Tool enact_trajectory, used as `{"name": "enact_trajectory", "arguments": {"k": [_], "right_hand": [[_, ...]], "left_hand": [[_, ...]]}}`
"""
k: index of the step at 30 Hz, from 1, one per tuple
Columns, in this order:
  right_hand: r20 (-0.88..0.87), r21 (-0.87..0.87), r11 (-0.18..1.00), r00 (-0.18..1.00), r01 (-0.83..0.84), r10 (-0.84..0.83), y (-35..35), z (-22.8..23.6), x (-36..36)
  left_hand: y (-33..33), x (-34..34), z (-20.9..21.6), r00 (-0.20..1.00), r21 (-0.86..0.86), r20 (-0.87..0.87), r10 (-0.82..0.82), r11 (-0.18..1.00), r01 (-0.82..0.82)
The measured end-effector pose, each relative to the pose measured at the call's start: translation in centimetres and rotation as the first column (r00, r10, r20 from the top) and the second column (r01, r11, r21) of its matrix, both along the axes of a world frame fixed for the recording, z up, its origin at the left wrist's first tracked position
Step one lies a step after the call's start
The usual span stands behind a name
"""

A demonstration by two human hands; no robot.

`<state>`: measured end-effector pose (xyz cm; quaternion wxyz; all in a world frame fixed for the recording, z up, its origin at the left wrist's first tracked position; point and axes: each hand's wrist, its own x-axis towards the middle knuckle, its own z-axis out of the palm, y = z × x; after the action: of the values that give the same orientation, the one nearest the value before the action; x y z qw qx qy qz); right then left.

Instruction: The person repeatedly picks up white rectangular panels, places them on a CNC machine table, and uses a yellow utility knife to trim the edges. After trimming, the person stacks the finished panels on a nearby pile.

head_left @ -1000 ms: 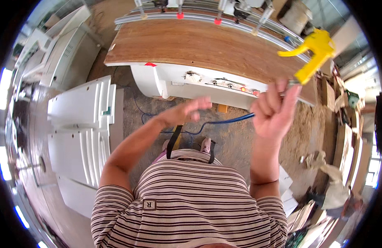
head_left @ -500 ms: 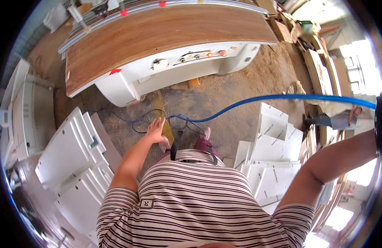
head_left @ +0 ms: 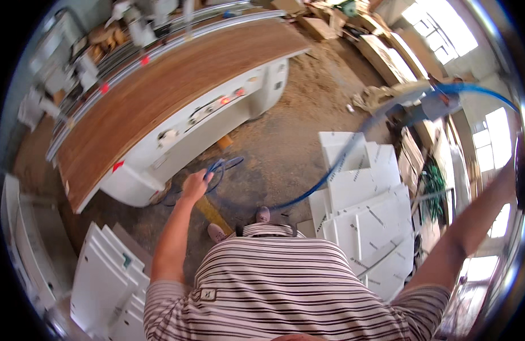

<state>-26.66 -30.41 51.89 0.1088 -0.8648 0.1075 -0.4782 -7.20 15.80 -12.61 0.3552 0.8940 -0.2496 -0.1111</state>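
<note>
My left hand (head_left: 196,185) is closed around a thin blue hose (head_left: 318,185), in front of the wood-topped machine. Small loops of the hose bunch beyond my fingers. From there it sags past my feet, then rises in a wide arc to the right edge, smeared by motion. My right forearm (head_left: 483,219) stretches out to the right; its hand is past the picture's edge, so its fingers do not show.
A long white machine with a brown wooden top (head_left: 177,96) stands ahead left. White panels are stacked at left (head_left: 100,281) and right (head_left: 368,221). Boards (head_left: 385,57) lie far right, near another person (head_left: 433,107). Sawdust covers the floor (head_left: 308,85).
My left hand was open over the hose loops and has now closed on the hose. The hose's arc has swung and sagged lower. My view has turned to the right.
</note>
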Motion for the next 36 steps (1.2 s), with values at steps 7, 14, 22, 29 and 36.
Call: {"name": "enact_trajectory", "arguments": {"k": [7, 14, 22, 29, 36], "right_hand": [[-0.233, 0.897, 0.439, 0.893, 0.044, 0.386, 1.1, -29.8, 8.0], [0.010, 0.816, -0.535, 0.921, 0.218, 0.390, 7.9, -68.5, 6.5], [0.231, 0.641, -0.765, 0.966, -0.065, 0.111, 7.7, -60.6, 10.7], [0.186, 0.954, 0.052, 0.718, -0.296, 0.671, 8.7, -44.8, 10.1], [0.104, 0.751, 0.239, 0.467, -0.615, 0.878, 19.8, -34.0, 6.4]], "left_hand": [[2.1, -3.0, 21.6, 0.998, -0.324, 0.020, 0.067, 0.944, -0.057], [1.6, -4.6, 28.9, 0.909, 0.094, 0.416, -0.021, 0.995, -0.019], [-1.1, -6.2, 33.6, 0.945, 0.251, 0.200, -0.259, 0.946, 0.206], [-5.7, -6.0, 36.0, 0.945, -0.078, 0.101, -0.310, 0.945, 0.318], [-9.1, -4.7, 35.5, 0.928, -0.212, 0.355, -0.116, 0.956, 0.201]]}}
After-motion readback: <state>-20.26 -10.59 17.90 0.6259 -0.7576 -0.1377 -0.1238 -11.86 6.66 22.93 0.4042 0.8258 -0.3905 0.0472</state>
